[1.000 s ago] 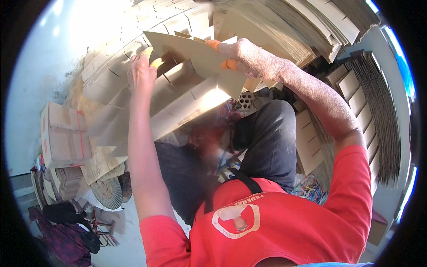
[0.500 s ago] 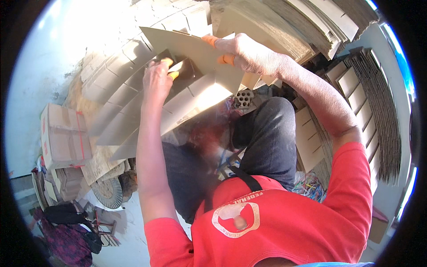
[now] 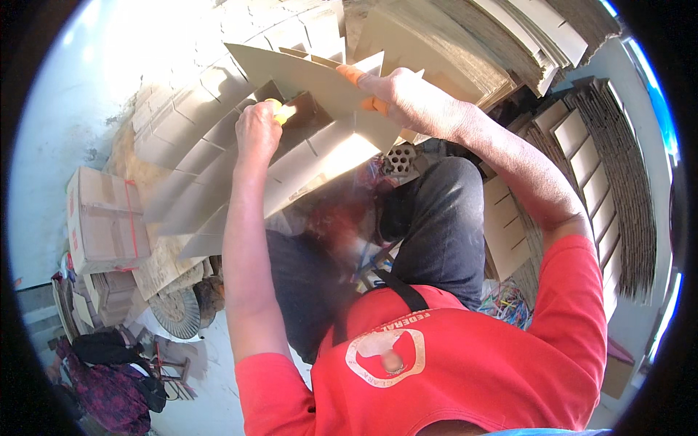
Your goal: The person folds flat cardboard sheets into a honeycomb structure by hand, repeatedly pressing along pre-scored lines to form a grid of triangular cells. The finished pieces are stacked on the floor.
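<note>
Slotted cardboard divider strips [image 3: 291,174] stand crossed in a grid in front of me, above my knees. My right hand [image 3: 407,102], with orange finger covers, pinches the upper right edge of a broad tan cardboard sheet [image 3: 305,76] that leans over the grid. My left hand [image 3: 258,131] is closed among the strips at the middle of the grid. Yellow-orange covers show on its fingertips, beside a dark shaded strip [image 3: 309,112]. It seems to grip a strip edge, though the fingers hide most of that contact.
Stacked cardboard sheets [image 3: 429,51] lie at the far right; slotted strips [image 3: 618,189] are piled along the right side. A taped carton [image 3: 109,221] stands at left, above a round ribbed grey object [image 3: 174,312]. A brick with holes [image 3: 398,161] sits by my knee.
My right hand has moved slightly down and right, with the sheet's edge shifting along. My left hand has turned a little and its fingers have drawn closer together.
</note>
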Tool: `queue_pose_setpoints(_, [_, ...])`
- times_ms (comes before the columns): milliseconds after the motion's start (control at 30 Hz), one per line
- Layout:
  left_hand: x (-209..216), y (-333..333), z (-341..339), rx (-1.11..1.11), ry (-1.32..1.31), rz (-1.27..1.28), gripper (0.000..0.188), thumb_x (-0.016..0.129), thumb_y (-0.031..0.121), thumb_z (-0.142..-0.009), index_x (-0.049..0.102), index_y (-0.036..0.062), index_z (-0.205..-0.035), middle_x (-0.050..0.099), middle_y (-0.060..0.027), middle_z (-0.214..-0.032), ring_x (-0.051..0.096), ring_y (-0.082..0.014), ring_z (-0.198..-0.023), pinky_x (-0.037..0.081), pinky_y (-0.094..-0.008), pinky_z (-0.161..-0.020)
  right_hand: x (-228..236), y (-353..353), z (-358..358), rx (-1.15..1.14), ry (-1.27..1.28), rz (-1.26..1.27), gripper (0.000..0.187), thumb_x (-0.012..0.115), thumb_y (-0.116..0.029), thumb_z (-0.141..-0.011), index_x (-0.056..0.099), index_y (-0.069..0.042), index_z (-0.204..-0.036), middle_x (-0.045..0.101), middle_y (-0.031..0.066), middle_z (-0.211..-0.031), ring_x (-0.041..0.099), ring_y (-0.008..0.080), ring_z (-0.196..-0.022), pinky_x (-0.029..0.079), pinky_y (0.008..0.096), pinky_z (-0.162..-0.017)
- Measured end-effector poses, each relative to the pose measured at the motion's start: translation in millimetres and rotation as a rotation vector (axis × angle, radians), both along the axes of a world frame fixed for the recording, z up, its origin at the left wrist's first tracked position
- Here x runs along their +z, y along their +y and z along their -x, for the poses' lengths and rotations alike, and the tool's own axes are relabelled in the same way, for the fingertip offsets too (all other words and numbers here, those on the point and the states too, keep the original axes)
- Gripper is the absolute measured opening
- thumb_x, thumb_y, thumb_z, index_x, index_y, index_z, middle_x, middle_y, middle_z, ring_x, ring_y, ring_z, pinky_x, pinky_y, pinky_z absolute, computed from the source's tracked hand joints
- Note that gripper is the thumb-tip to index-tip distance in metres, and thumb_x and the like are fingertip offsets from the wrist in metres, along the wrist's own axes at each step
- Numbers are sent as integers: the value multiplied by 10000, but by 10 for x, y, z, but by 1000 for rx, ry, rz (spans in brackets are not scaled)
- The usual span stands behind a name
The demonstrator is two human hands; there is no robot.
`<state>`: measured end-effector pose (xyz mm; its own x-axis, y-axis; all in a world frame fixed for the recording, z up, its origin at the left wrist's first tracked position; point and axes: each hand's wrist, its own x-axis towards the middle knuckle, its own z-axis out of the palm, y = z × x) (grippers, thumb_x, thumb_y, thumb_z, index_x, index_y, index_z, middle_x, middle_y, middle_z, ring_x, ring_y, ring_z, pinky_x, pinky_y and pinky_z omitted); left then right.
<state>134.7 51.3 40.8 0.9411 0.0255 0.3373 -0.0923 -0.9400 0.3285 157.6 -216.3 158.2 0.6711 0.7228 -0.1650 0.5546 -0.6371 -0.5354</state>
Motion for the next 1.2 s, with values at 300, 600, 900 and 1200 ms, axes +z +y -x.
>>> queue_pose_setpoints(300, [20,-6,-19,-95,83,114,92,634,96,-806,677,40,-865,646,-222,-787,644,-394,-816,500,-475,-725,-800,-38,-185,208,-31,21,566,584,-223,-914,395,47,-1374,641,215,-807,668,311,-796,527,412,-683])
queue_pose_setpoints(600, [340,18,493,18,-290,182,376,778,119,-763,670,11,-1107,681,-168,-985,646,-327,-900,513,-404,-793,-699,-924,-418,-318,-895,-94,435,626,-129,-792,575,-79,-1221,648,102,-1073,619,288,-1005,522,373,-844])
queue_pose_setpoints(900, [227,-5,1090,173,-402,254,303,796,74,-749,715,32,-1038,700,-128,-905,668,-261,-825,524,-358,-751,-1177,-1767,-982,-436,-839,168,418,711,-287,-831,537,-36,-1116,633,203,-1043,608,382,-978,507,481,-764])
queue_pose_setpoints(1200, [151,-41,1293,193,-324,356,330,794,71,-742,710,48,-1061,699,-143,-958,664,-277,-890,519,-371,-785,-408,-1372,-528,-687,-815,-422,349,666,-128,-877,544,-50,-1195,701,184,-964,702,345,-842,561,395,-710])
